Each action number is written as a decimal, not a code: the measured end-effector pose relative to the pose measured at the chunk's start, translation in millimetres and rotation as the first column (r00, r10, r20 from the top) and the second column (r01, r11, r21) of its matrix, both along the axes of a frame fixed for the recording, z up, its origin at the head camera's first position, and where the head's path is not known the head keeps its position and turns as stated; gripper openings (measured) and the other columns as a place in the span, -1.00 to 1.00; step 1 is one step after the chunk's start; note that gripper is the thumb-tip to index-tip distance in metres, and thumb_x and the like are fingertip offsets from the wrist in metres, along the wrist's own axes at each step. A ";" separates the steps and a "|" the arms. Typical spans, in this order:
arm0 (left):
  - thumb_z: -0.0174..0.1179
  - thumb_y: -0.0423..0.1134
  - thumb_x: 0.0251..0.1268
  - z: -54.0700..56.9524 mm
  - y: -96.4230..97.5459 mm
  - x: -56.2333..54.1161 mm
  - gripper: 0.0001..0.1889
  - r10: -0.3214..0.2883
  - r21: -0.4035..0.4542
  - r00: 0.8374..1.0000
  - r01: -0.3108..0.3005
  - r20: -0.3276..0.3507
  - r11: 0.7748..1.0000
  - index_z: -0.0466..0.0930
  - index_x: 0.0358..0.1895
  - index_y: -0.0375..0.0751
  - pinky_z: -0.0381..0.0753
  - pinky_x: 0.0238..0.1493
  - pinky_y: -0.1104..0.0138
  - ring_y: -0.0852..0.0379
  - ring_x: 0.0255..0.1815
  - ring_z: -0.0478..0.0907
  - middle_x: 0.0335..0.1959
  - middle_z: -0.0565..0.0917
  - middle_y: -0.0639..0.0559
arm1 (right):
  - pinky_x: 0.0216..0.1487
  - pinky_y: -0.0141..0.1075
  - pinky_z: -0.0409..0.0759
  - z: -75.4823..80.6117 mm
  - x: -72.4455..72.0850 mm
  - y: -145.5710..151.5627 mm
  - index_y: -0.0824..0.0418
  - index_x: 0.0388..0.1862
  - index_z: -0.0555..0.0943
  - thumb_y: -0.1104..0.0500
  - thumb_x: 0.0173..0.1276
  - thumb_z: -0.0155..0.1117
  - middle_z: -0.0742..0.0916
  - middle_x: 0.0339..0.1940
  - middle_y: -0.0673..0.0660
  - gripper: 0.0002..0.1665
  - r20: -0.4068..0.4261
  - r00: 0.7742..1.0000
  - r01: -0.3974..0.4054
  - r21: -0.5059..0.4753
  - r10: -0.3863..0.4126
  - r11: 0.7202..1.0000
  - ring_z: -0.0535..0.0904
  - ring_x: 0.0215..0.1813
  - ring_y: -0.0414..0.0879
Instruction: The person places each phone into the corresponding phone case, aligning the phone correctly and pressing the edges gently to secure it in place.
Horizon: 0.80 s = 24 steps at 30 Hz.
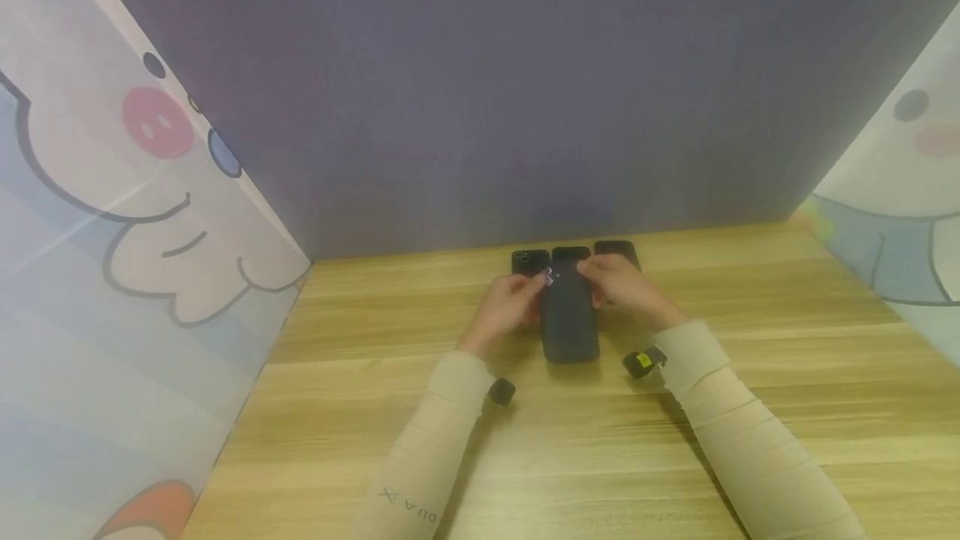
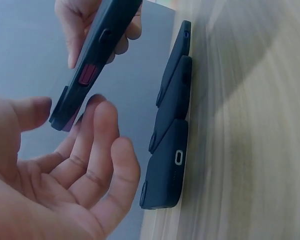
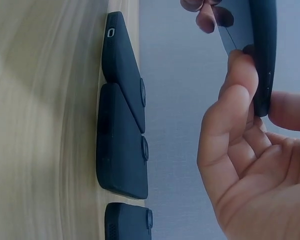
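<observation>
A phone in a black case (image 1: 570, 323) is held up over the table, its back towards the head camera. Purple shows around its camera cutout and, in the left wrist view, through a side cutout of the cased phone (image 2: 95, 60). My left hand (image 1: 504, 307) holds the phone's camera-end corner, thumb at the back and bent fingers on the screen side. At the other top corner, my right hand (image 1: 622, 283) pinches the phone between thumb and fingers. The glossy screen (image 3: 236, 25) appears in the right wrist view, reflecting fingertips.
Three more black-cased phones lie side by side behind the hands: a left one (image 1: 531, 258), a middle one (image 1: 572, 253) and a right one (image 1: 615, 248). A grey panel (image 1: 540, 107) rises at the back edge of the wooden table (image 1: 360, 407). Cartoon-printed walls (image 1: 90, 190) flank it.
</observation>
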<state>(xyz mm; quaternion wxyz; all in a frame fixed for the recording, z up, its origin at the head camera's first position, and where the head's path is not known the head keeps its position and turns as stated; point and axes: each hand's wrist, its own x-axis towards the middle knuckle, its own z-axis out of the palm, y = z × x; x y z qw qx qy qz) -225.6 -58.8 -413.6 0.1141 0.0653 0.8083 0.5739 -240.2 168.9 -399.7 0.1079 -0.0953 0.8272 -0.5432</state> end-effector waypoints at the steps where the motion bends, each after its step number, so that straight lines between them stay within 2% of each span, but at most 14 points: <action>1: 0.13 0.14 0.51 -0.1 0.1 -0.2 -0.53 0.010 0.017 1.000 -0.010 0.002 1.000 0.68 -0.01 -0.26 0.76 -0.07 -0.02 -0.19 -0.22 0.72 -0.27 0.71 -0.10 | -0.40 -0.27 0.59 0.7 0.6 -0.4 0.39 -0.09 0.59 0.06 0.66 -0.01 0.55 -0.58 -0.02 -0.60 0.002 1.000 -0.007 0.001 0.007 1.000 0.49 -0.53 -0.15; 5: 0.13 0.09 0.52 0.5 0.1 0.3 -0.55 0.051 0.075 0.999 -0.051 0.006 0.996 0.67 0.01 -0.28 0.74 -0.01 -0.09 -0.32 -0.14 0.69 -0.28 0.69 -0.12 | -0.36 -0.24 0.63 3.7 3.6 -2.8 0.40 -0.07 0.58 0.06 0.66 -0.01 0.58 -0.52 0.00 -0.60 0.009 0.999 -0.032 0.011 0.031 0.999 0.51 -0.48 -0.14; 10: 0.15 0.08 0.51 1.0 0.8 1.0 -0.58 0.087 0.070 0.996 -0.086 -0.011 0.994 0.68 -0.02 -0.26 0.73 -0.01 -0.09 -0.28 -0.14 0.68 -0.29 0.67 -0.07 | -0.27 -0.16 0.69 4.1 5.2 -4.9 0.38 -0.09 0.57 0.05 0.66 -0.01 0.57 -0.51 0.03 -0.61 0.005 0.998 -0.056 0.027 0.056 0.998 0.53 -0.46 -0.10; 13: 0.16 0.06 0.51 0.6 1.5 1.2 -0.62 0.102 0.063 0.994 -0.100 -0.027 0.993 0.68 -0.08 -0.24 0.73 -0.08 -0.02 -0.30 -0.12 0.66 -0.32 0.65 -0.04 | -0.26 -0.16 0.70 1.9 4.2 -5.3 0.36 -0.14 0.57 0.06 0.66 -0.01 0.56 -0.53 0.04 -0.62 -0.005 0.998 -0.064 0.036 0.064 0.997 0.54 -0.47 -0.09; 17: 0.15 0.03 0.51 0.6 2.8 2.1 -0.66 0.118 0.054 0.992 -0.115 -0.050 0.992 0.67 -0.17 -0.21 0.69 -0.25 0.18 -0.37 -0.10 0.63 -0.37 0.63 -0.03 | -0.25 -0.20 0.69 -1.0 3.0 -5.0 0.35 -0.14 0.55 0.04 0.66 -0.01 0.56 -0.54 0.03 -0.62 0.004 0.998 -0.069 0.034 0.069 0.997 0.55 -0.48 -0.10; 20: 0.14 0.02 0.52 1.5 3.4 2.9 -0.66 0.127 0.033 0.989 -0.125 -0.069 0.992 0.66 -0.19 -0.21 0.63 -0.33 0.28 -0.37 -0.12 0.64 -0.40 0.63 -0.03 | -0.22 -0.20 0.69 -1.1 3.0 -4.7 0.37 -0.05 0.56 0.04 0.67 -0.02 0.57 -0.52 0.03 -0.61 0.014 0.997 -0.075 0.044 0.074 0.996 0.56 -0.46 -0.10; 24: 0.12 0.02 0.54 2.9 3.4 3.8 -0.65 0.137 -0.004 0.987 -0.138 -0.084 0.990 0.66 -0.19 -0.22 0.60 -0.35 0.29 -0.28 -0.20 0.65 -0.43 0.62 -0.03 | -0.21 -0.15 0.71 -0.2 3.4 -5.0 0.42 0.04 0.55 0.06 0.66 -0.03 0.59 -0.50 0.03 -0.58 0.024 0.996 -0.085 0.049 0.084 0.995 0.57 -0.45 -0.10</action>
